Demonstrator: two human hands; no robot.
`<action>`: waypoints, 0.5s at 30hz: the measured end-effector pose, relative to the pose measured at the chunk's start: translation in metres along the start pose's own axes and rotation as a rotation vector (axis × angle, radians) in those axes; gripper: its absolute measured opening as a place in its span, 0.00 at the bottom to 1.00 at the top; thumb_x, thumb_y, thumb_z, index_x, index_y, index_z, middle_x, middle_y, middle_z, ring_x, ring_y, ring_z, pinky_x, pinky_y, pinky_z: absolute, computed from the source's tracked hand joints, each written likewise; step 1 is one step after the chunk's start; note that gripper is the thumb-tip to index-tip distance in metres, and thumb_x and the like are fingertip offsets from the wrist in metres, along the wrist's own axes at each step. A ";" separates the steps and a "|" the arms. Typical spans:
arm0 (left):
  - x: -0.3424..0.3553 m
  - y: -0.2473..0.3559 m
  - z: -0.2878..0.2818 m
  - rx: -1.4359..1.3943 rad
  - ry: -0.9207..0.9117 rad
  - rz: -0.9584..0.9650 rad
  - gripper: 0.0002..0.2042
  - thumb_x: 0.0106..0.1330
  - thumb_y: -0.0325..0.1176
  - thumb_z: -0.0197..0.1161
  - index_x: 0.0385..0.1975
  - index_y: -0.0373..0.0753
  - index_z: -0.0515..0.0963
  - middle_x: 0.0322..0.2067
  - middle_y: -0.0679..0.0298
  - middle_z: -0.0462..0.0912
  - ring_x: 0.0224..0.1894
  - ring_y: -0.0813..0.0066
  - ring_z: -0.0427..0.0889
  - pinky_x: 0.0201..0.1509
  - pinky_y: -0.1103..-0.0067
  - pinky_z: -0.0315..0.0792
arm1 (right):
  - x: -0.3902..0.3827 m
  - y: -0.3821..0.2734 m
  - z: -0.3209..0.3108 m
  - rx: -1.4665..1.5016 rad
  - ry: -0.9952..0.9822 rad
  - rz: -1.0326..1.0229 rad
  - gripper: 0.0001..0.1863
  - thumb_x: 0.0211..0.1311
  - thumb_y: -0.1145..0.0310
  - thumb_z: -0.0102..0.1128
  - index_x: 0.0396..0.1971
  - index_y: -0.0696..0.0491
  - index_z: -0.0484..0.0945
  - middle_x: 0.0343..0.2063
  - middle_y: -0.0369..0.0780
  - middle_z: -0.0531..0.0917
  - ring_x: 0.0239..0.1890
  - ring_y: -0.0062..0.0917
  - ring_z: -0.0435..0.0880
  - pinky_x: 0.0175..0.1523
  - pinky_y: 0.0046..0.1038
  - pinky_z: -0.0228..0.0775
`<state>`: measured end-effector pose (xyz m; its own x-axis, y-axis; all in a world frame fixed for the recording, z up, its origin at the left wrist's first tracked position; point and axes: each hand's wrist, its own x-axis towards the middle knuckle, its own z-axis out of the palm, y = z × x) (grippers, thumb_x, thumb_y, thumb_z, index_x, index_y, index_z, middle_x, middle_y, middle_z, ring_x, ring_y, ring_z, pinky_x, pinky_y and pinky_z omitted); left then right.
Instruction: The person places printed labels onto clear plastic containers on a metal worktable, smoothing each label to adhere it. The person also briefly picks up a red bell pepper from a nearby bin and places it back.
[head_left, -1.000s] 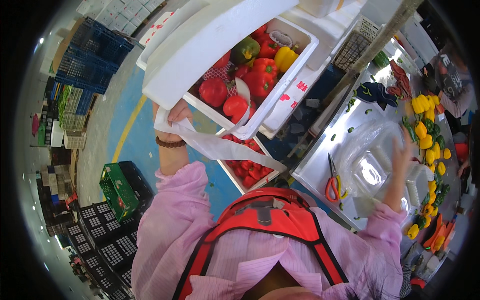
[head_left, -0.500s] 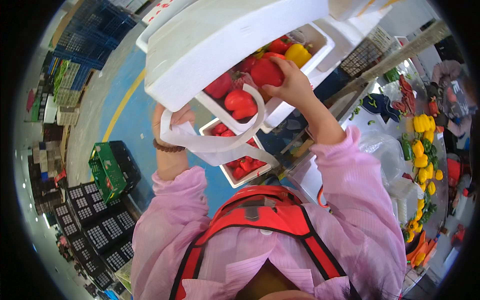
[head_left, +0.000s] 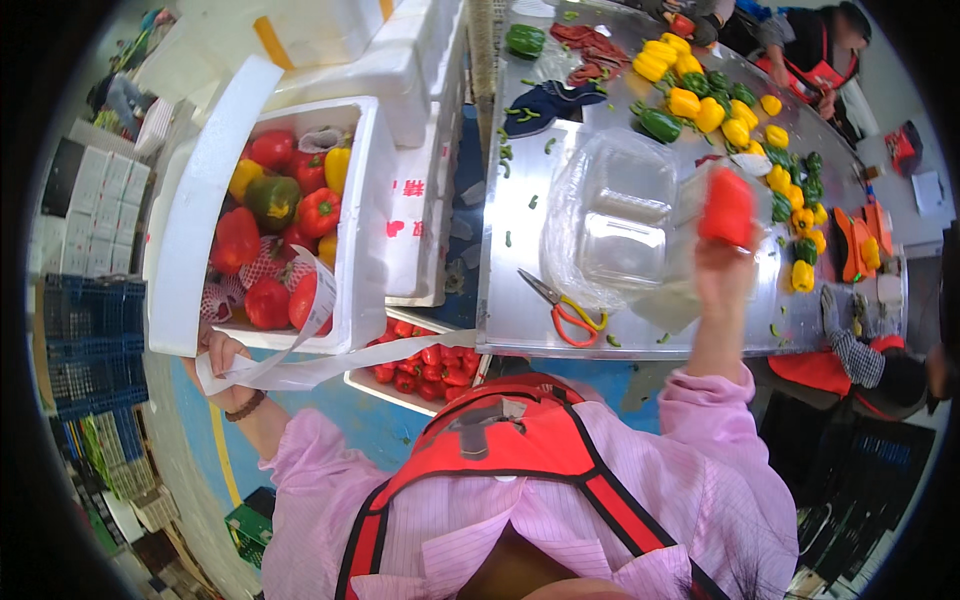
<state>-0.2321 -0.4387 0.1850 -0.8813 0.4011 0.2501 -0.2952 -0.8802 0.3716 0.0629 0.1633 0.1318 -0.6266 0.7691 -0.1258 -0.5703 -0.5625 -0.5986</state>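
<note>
My right hand [head_left: 724, 268] is raised over the metal table, closed around a red bell pepper [head_left: 728, 205], slightly blurred by motion. On the left, my left hand [head_left: 226, 362] is closed on a white strip [head_left: 300, 372] at the lower corner of a white foam box [head_left: 368, 215]. The strip trails from those fingers to the right, and one loop curls up into the box. Inside lie red and yellow peppers and a dark green pepper [head_left: 272, 203], some in foam netting. The box's lid [head_left: 205, 200] leans along its left side.
On the metal table [head_left: 512, 265] lie clear plastic trays [head_left: 622, 235], scissors [head_left: 565, 312], a dark cloth [head_left: 550, 108] and many yellow and green peppers. Below stands a crate of red peppers [head_left: 425, 375]. Co-workers [head_left: 830, 50] are along the table's far and right sides.
My right hand has lifted the red bell pepper out of the foam box and carried it right, over the table. The view has turned right; my left hand keeps the white strip.
</note>
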 end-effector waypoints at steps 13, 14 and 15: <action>0.013 0.016 0.016 -0.035 -0.004 0.052 0.13 0.67 0.37 0.58 0.43 0.33 0.72 0.33 0.62 0.74 0.19 0.81 0.65 0.24 0.83 0.60 | -0.045 -0.207 -0.406 -0.519 0.881 -0.220 0.22 0.62 0.54 0.59 0.53 0.48 0.75 0.44 0.38 0.81 0.47 0.28 0.78 0.47 0.32 0.73; 0.007 0.025 0.004 -0.072 0.010 0.058 0.14 0.67 0.37 0.58 0.44 0.33 0.71 0.34 0.61 0.76 0.19 0.80 0.65 0.24 0.83 0.61 | -0.020 -0.227 -0.412 -0.705 0.765 -0.283 0.24 0.62 0.56 0.61 0.55 0.50 0.75 0.46 0.39 0.81 0.49 0.29 0.78 0.50 0.34 0.73; 0.006 0.022 0.012 -0.041 0.003 0.064 0.14 0.68 0.37 0.57 0.44 0.32 0.71 0.36 0.59 0.77 0.19 0.80 0.65 0.24 0.83 0.61 | -0.002 -0.216 -0.394 -0.943 0.809 -0.351 0.25 0.63 0.56 0.60 0.56 0.53 0.73 0.49 0.40 0.79 0.50 0.29 0.78 0.51 0.32 0.73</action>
<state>-0.2395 -0.4527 0.2052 -0.9001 0.3426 0.2692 -0.2527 -0.9138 0.3180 0.3967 0.4027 -0.0502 0.1669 0.9818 -0.0912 0.1622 -0.1185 -0.9796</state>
